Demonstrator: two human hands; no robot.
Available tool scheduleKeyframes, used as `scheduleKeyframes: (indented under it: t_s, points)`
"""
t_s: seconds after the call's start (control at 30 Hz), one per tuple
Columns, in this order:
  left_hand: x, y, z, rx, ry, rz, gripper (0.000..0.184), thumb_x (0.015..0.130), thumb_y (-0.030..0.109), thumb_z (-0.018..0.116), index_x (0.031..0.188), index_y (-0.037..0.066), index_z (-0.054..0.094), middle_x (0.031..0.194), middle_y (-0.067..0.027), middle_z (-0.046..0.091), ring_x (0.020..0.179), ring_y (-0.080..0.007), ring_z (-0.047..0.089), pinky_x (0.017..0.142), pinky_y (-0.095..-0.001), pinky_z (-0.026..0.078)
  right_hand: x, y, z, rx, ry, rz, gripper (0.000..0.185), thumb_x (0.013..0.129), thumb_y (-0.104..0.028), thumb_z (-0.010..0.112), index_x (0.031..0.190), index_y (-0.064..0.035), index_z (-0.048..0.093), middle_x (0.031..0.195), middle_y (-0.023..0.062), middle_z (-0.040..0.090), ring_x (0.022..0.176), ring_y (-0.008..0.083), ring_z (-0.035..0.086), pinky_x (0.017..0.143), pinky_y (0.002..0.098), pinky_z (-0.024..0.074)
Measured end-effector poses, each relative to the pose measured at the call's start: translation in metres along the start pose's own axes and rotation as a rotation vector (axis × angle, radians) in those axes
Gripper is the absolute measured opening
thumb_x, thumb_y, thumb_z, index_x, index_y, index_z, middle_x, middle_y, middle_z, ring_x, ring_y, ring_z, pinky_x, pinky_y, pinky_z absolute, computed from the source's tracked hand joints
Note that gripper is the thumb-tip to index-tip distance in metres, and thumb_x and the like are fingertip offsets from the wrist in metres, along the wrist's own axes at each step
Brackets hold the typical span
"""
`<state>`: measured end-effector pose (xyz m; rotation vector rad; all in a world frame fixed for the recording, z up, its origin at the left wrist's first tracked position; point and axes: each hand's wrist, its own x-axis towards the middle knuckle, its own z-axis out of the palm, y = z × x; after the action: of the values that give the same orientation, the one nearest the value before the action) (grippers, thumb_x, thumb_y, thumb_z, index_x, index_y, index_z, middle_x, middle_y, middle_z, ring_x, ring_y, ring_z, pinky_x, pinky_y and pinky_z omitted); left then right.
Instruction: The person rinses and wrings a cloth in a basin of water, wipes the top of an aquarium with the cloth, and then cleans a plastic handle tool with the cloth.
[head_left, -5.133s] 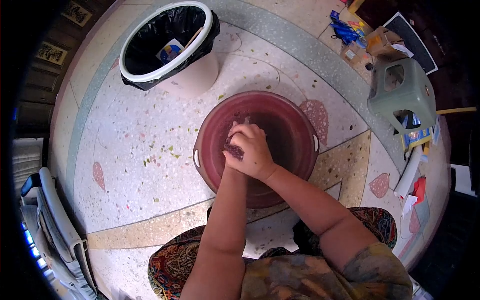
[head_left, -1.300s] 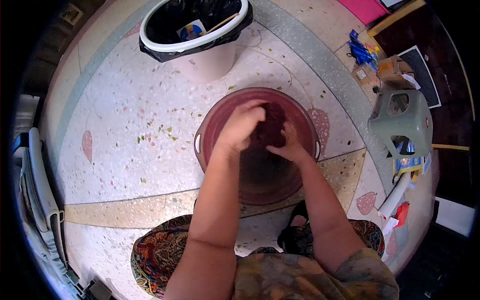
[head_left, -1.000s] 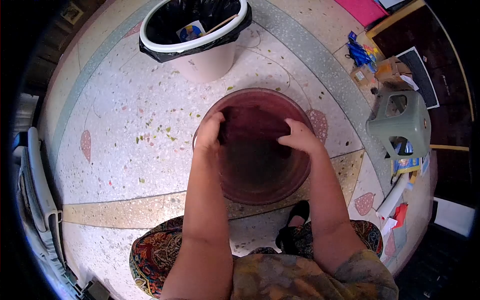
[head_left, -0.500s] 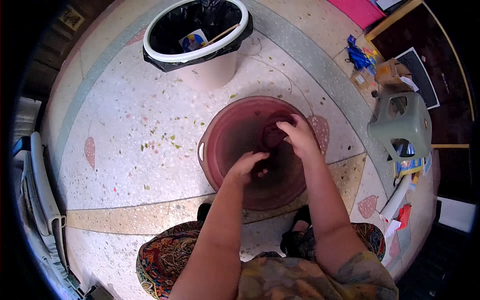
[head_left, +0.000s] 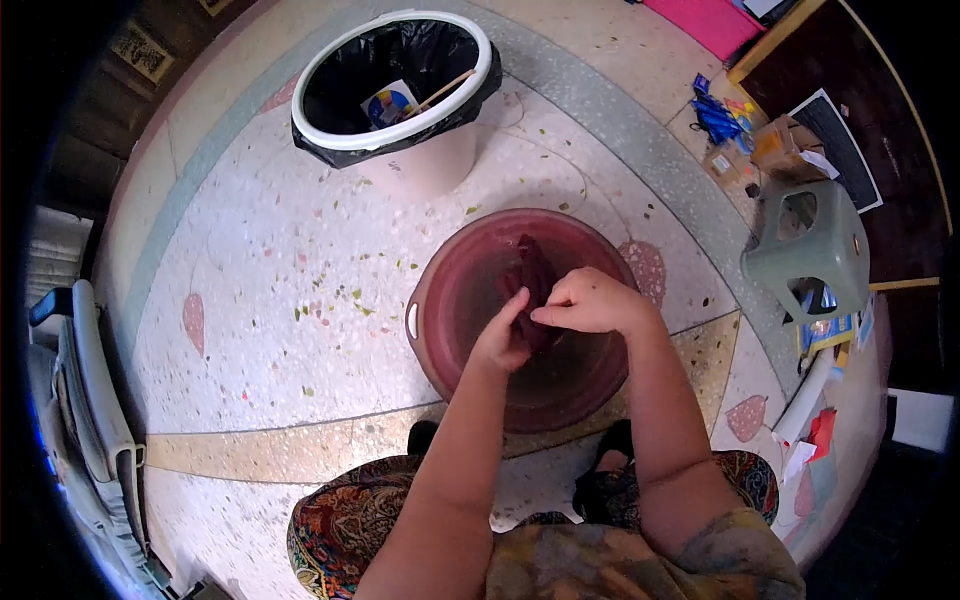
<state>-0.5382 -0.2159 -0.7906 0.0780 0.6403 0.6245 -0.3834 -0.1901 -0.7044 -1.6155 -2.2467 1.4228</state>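
A round maroon basin [head_left: 445, 260] with a handle slot stands on the floor before me. Over it, both hands have hold of a dark maroon cloth [head_left: 532, 262], bunched into a long, folded shape. My left hand [head_left: 505, 332] is closed around the cloth's near left side, thumb on top. Fingers bent, my right hand [head_left: 595, 303] pinches it from the right, close to the left thumb. Part of the cloth is hidden under my fingers. Deep inside, the basin looks dark; whether water stands there I cannot tell.
Beyond the basin stands a white bin [head_left: 420, 165] lined with a black bag. A grey-green stool [head_left: 808, 255] lies tipped at the right, near a cardboard box [head_left: 785, 150]. Small leaf bits are scattered on the terrazzo floor [head_left: 270, 350]. Folded chairs [head_left: 95, 390] lean at the left.
My hands have come together over the basin. The cloth, earlier bunched at my right hand, now stretches out between both hands. The view has shifted slightly.
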Motion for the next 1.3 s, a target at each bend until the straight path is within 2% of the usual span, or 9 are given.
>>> scheduleKeyframes:
  t_s: [0.07,0.13,0.27,0.4,0.47,0.87,1.0,1.17,1.3]
  points:
    - [0.008,-0.003,-0.017,-0.037,0.019,-0.021,0.045,0.079,0.028,0.056,0.116,0.006,0.045,0.111,-0.0116,0.052,0.101,-0.0250,0.050,0.088,-0.0395,0.038,-0.002,0.005,-0.002,-0.002,-0.002,-0.008,0.030,0.077,-0.027,0.059,0.062,-0.0011,0.059,0.060,0.0102,0.056,0.054,0.0140,0.053,0.051,0.0292,0.0415]
    - [0.011,-0.002,-0.022,0.076,0.014,-0.037,0.040,0.077,0.021,0.054,0.113,0.004,0.048,0.105,-0.0114,0.055,0.097,-0.0254,0.052,0.087,-0.0387,0.040,0.000,0.021,0.004,0.679,0.212,0.101,0.034,0.078,-0.029,0.057,0.062,0.0007,0.058,0.060,0.0077,0.059,0.054,0.0143,0.054,0.057,0.0266,0.0437]
    - [0.002,0.003,-0.015,0.188,0.102,-0.137,0.048,0.069,0.024,0.056,0.111,0.002,0.049,0.105,-0.0124,0.055,0.095,-0.0271,0.053,0.086,-0.0391,0.041,0.013,0.044,0.017,0.728,0.709,0.157,0.027,0.082,-0.024,0.055,0.099,-0.0037,0.055,0.095,0.0063,0.058,0.085,0.0114,0.054,0.074,0.0255,0.0429]
    - [0.001,0.000,-0.014,0.240,0.058,-0.203,0.053,0.066,0.028,0.057,0.111,0.001,0.049,0.106,-0.0137,0.055,0.094,-0.0271,0.054,0.084,-0.0387,0.042,0.025,0.061,0.049,0.940,0.668,-0.058,0.042,0.085,-0.028,0.050,0.120,-0.0059,0.042,0.118,0.0093,0.047,0.098,0.0174,0.051,0.085,0.0309,0.0412]
    - [-0.010,0.000,0.002,0.315,-0.019,-0.205,0.055,0.067,0.031,0.057,0.113,0.002,0.047,0.103,-0.0134,0.056,0.091,-0.0261,0.055,0.076,-0.0365,0.044,0.023,0.060,0.060,1.472,0.212,-0.058,0.048,0.087,-0.034,0.042,0.128,-0.0096,0.033,0.127,0.0117,0.038,0.105,0.0233,0.048,0.091,0.0360,0.0371]
    - [0.010,-0.007,-0.008,-0.017,-0.088,-0.070,0.039,0.080,0.032,0.048,0.112,0.009,0.045,0.098,-0.0086,0.054,0.075,-0.0209,0.055,0.046,-0.0223,0.041,0.023,0.044,0.066,1.659,0.273,-0.381,0.047,0.084,-0.029,0.049,0.125,-0.0119,0.035,0.125,0.0142,0.040,0.108,0.0237,0.046,0.090,0.0355,0.0382]
    - [0.011,-0.006,-0.006,0.254,-0.049,-0.274,0.052,0.082,0.048,0.044,0.116,0.009,0.043,0.103,-0.0097,0.053,0.081,-0.0247,0.054,0.060,-0.0305,0.046,0.027,0.054,0.061,1.396,0.363,-0.025,0.032,0.082,-0.018,0.054,0.112,-0.0099,0.049,0.113,0.0069,0.050,0.099,0.0181,0.050,0.083,0.0299,0.0412]
    - [-0.003,-0.001,0.011,0.200,-0.136,-0.354,0.078,0.070,0.068,0.038,0.124,0.012,0.037,0.118,-0.0109,0.046,0.102,-0.0280,0.047,0.090,-0.0430,0.039,0.020,0.046,0.043,1.137,0.624,-0.142,0.025,0.081,-0.015,0.050,0.105,-0.0106,0.055,0.100,0.0026,0.055,0.092,0.0131,0.050,0.082,0.0283,0.0395]
    - [0.003,-0.003,0.000,0.375,0.033,-0.328,0.065,0.071,0.057,0.055,0.118,0.013,0.043,0.105,-0.0049,0.053,0.090,-0.0214,0.053,0.075,-0.0353,0.047,0.025,0.047,0.040,1.158,0.370,-0.122,0.018,0.080,-0.022,0.057,0.089,-0.0063,0.059,0.088,-0.0003,0.056,0.085,0.0104,0.052,0.080,0.0257,0.0399]
